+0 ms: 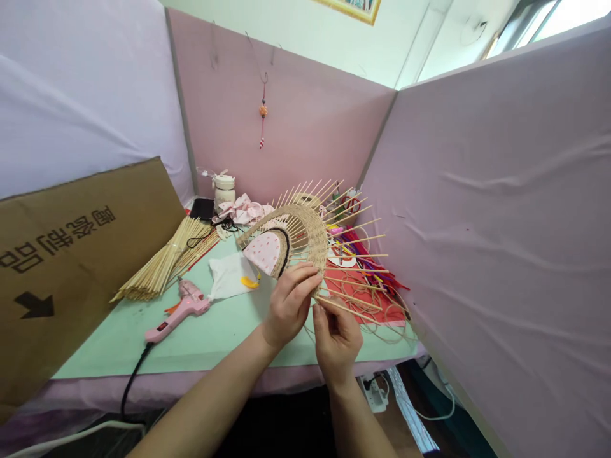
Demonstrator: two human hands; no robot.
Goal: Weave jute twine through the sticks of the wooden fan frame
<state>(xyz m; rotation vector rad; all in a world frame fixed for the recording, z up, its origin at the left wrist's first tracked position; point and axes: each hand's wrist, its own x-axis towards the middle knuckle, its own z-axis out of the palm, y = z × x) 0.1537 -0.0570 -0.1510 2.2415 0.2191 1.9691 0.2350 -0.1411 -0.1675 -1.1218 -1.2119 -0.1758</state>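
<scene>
Grip: the left hand (292,304) clasps the lower end of a half-round, fan-shaped frame of tan twine woven over thin pale sticks (317,236); the right hand (340,337) pinches its lowest edge, though whether stick or twine cannot be told. Position: tilted, above the pale green tabletop (281,348). Hazards: uneven pull could splay the sticks or slacken the weave; a forearm catching the black cord could drag the pink plastic glue gun (165,324). Appearance: stick ends protrude beyond the woven band; a dark-edged, pale pink, red-dotted half-disc (264,252) occupies the centre.
</scene>
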